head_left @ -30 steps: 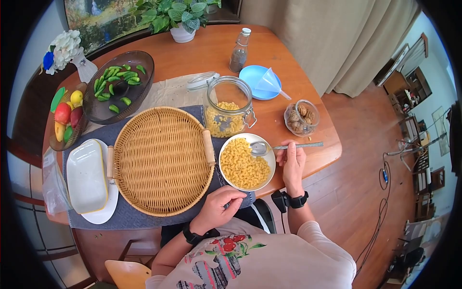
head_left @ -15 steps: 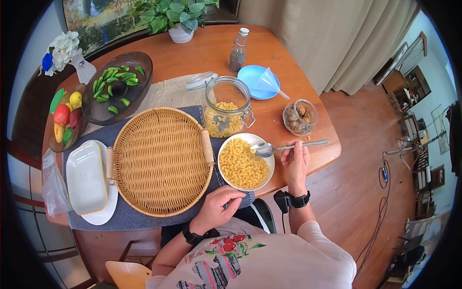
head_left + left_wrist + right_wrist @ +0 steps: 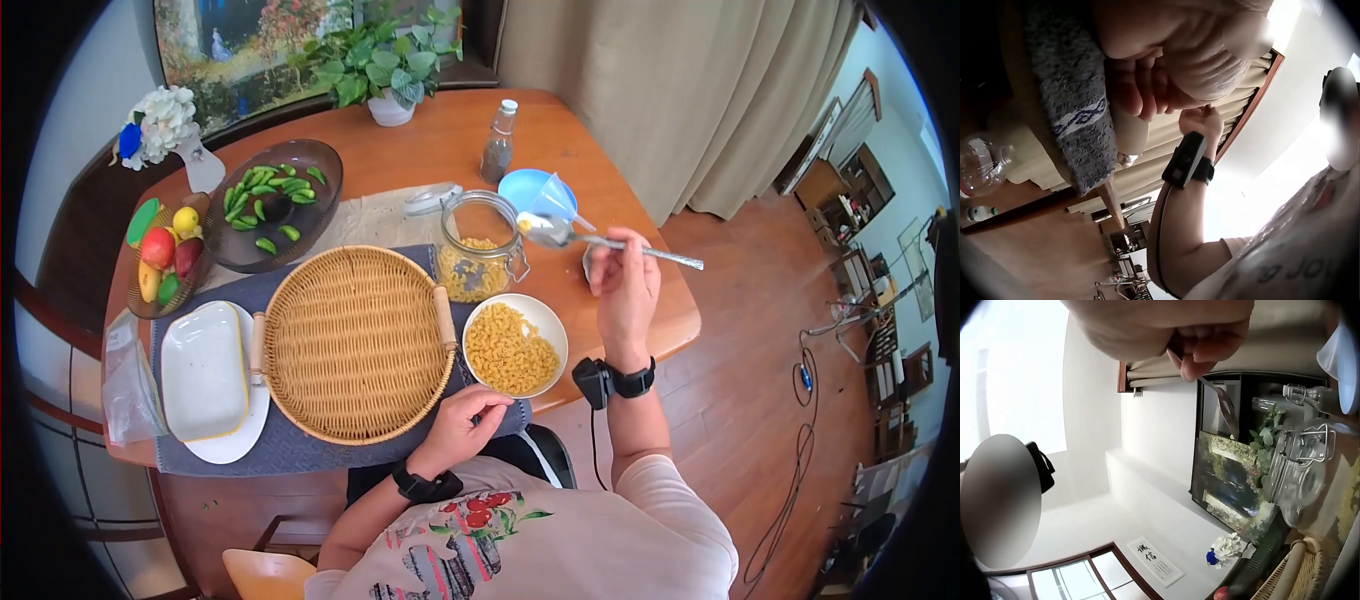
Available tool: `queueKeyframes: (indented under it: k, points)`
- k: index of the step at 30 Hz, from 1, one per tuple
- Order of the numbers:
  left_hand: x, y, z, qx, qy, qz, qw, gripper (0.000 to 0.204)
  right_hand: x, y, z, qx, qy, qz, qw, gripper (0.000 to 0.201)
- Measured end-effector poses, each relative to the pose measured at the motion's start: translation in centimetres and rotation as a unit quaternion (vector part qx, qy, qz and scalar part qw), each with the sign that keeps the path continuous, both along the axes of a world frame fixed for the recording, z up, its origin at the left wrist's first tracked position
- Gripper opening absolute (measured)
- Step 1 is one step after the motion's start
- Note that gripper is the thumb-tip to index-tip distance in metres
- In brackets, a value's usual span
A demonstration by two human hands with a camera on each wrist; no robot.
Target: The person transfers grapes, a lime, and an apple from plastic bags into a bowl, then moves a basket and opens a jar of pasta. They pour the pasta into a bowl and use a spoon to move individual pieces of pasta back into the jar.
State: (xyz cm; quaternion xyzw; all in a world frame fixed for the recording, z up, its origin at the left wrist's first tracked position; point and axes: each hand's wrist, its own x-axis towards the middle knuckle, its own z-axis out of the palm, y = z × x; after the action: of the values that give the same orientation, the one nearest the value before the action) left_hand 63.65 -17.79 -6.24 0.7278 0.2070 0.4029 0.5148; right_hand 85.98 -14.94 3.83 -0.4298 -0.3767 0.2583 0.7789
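Note:
My right hand [image 3: 628,300] pinches the handle of a metal spoon [image 3: 548,232], raised with its bowl overlapping the glass clip-top jar [image 3: 478,218] in the head view. A small pale-yellow piece shows at the spoon's tip. In the right wrist view the spoon [image 3: 1227,409] sticks out beyond the curled fingers. A white bowl [image 3: 545,312] of macaroni [image 3: 508,350] stands nearer me, below the spoon. My left hand [image 3: 462,430] rests at the table's front edge by that bowl, fingers loosely curled around nothing. More macaroni lies inside the glass jar.
A round wicker tray [image 3: 360,345] lies on the blue cloth, left of the bowl. Behind the jar are a blue plate [image 3: 520,185] with a clear funnel [image 3: 556,200] and a bottle [image 3: 498,145]. My right hand mostly hides the walnut jar. White dishes [image 3: 205,370] stand left.
My right hand has lifted the spoon up from the macaroni bowl, away from me. The left hand stays by the table edge. The head view has tilted up slightly.

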Motion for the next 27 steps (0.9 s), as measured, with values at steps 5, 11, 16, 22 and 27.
queueKeyframes:
  k: [5, 11, 16, 22, 27]
  points:
    - [0.1, 0.0, -0.5, -0.012, -0.011, 0.0, 1.0, 0.011, -2.3, 2.4, 1.2, -0.002, -0.177, -0.001, 0.984, 0.03]
    - [0.3, 0.0, -0.5, -0.002, -0.026, 0.002, 1.0, 0.01, -4.2, 1.0, 1.4, -0.016, -0.155, -0.025, 0.987, 0.029]
    - [0.2, 0.0, -0.5, -0.007, -0.058, 0.009, 0.998, 0.009, -4.8, -1.8, 0.8, -0.02, -0.103, -0.07, 0.992, 0.027]
    - [0.0, 0.1, -0.6, -0.017, -0.096, 0.007, 0.995, 0.007, -7.4, -4.5, 2.2, -0.075, -0.095, -0.109, 0.987, 0.027]
    - [-0.1, 0.3, -0.8, -0.018, -0.099, 0.002, 0.995, 0.009, -8.4, -6.5, 3.1, -0.072, -0.103, -0.151, 0.98, 0.03]
